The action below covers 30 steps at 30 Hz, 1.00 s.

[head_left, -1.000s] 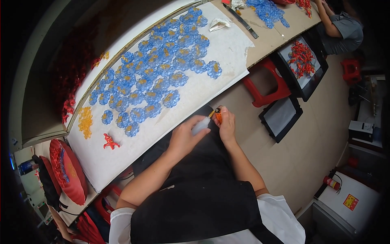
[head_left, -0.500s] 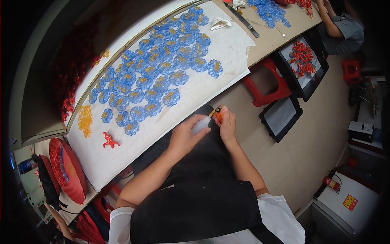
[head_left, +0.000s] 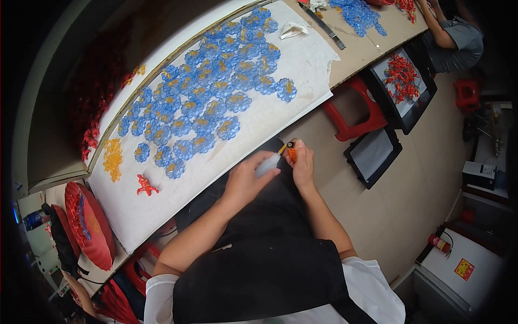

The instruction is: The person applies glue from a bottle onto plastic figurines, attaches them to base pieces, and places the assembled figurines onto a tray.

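Note:
My left hand (head_left: 245,178) is closed round a translucent white squeeze bottle (head_left: 267,166), whose thin yellowish nozzle (head_left: 282,149) points up and to the right. Between the fingers of my right hand (head_left: 304,167) is a small orange object with a dark top (head_left: 292,150), partly hidden by the fingers. The nozzle tip is close beside it; whether they touch I cannot tell. Both hands are over my black apron, just off the near edge of the table. On the white table sheet (head_left: 270,116) lie many blue flower-shaped plastic pieces (head_left: 227,128) with amber centres.
A pile of small amber pieces (head_left: 113,159) and one red star-like piece (head_left: 145,185) lie at the table's left. Beyond are tweezers (head_left: 329,31) and crumpled tissue (head_left: 294,30). Right of the table stand a red stool (head_left: 359,116) and black trays (head_left: 396,148). A co-worker (head_left: 458,46) sits far right.
The small orange object has turned very slightly in my right hand. Both hands and the bottle stay in place.

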Tool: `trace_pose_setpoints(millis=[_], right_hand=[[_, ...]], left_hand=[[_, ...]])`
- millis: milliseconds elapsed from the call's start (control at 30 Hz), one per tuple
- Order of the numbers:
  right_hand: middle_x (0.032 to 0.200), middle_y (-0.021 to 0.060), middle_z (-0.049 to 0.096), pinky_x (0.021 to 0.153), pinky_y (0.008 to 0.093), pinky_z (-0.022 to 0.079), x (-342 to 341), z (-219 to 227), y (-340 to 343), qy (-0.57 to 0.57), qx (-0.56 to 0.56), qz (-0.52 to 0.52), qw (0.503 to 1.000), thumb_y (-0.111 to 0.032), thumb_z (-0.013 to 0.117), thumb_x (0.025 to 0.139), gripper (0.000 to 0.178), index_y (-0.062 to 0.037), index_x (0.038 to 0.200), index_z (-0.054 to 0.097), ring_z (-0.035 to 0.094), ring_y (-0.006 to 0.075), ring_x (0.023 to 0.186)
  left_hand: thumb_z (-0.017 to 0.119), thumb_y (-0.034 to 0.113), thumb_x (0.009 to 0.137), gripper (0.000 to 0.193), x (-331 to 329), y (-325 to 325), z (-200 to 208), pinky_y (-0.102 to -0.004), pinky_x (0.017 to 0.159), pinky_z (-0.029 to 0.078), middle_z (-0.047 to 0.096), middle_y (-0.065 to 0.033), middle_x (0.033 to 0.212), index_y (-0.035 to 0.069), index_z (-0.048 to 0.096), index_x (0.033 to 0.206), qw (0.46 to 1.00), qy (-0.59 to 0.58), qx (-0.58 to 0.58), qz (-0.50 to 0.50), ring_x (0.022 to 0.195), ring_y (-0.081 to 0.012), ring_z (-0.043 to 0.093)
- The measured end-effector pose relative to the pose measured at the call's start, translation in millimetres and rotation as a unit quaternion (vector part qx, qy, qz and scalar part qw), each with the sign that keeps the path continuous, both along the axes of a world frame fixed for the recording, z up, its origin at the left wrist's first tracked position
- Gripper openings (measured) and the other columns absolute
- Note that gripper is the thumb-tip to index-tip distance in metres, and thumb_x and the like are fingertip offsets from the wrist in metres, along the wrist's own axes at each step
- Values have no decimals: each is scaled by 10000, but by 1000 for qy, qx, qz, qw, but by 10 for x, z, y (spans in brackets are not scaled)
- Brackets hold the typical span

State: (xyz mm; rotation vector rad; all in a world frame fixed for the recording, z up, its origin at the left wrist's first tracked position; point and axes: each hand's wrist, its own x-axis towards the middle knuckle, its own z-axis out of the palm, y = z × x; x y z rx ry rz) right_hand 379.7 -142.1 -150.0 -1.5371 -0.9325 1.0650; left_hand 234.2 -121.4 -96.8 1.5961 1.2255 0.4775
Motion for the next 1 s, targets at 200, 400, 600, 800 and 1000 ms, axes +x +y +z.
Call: trace_pose_setpoints(millis=[200, 400, 600, 800, 1000], right_hand=[[667, 34, 462, 444, 189, 317, 186, 153, 11, 131, 114, -116, 978, -431, 259, 873, 432, -40, 876, 443, 416, 73, 553], [759, 45, 488, 525, 212, 378, 768, 998, 419, -156, 172, -150, 961, -190, 367, 868, 229, -32, 1027, 417, 461, 97, 621], [882, 146, 536, 672, 391, 436, 1265, 1337, 1345, -586, 144, -74, 794, -117, 447, 805, 243, -46, 1032, 495, 547, 314, 775], [915, 146, 535, 704, 401, 428, 1224, 1244, 1680, -635, 89, -31, 767, -106, 499, 769, 232, -66, 991, 553, 531, 324, 821], [881, 104, 545, 727, 338, 399, 654, 1362, 1714, -558, 316, 105, 760, -59, 596, 696, 193, -41, 888, 591, 497, 269, 849]], left_hand=[[648, 136, 715, 286, -7, 6, 15, -229, 642, 420, 584, -36, 777, 50, 550, 969, 1000, -19, -17, -9, 698, -97, 527], [578, 87, 776, 305, -60, -22, 176, -214, 704, 414, 564, -29, 899, 22, 493, 1061, 954, -235, -177, -55, 789, -74, 508], [531, 85, 800, 305, -113, -5, 505, -243, 749, 422, 570, -70, 917, 29, 466, 1093, 901, -351, -250, -49, 832, -118, 537], [524, 117, 819, 322, -226, 19, 598, -252, 771, 404, 548, -65, 936, 33, 440, 1119, 889, -381, -252, -21, 861, -116, 517], [446, 175, 853, 294, -336, 23, 752, -245, 707, 416, 531, -64, 853, 65, 433, 1126, 848, -459, -262, 41, 779, -130, 528]])
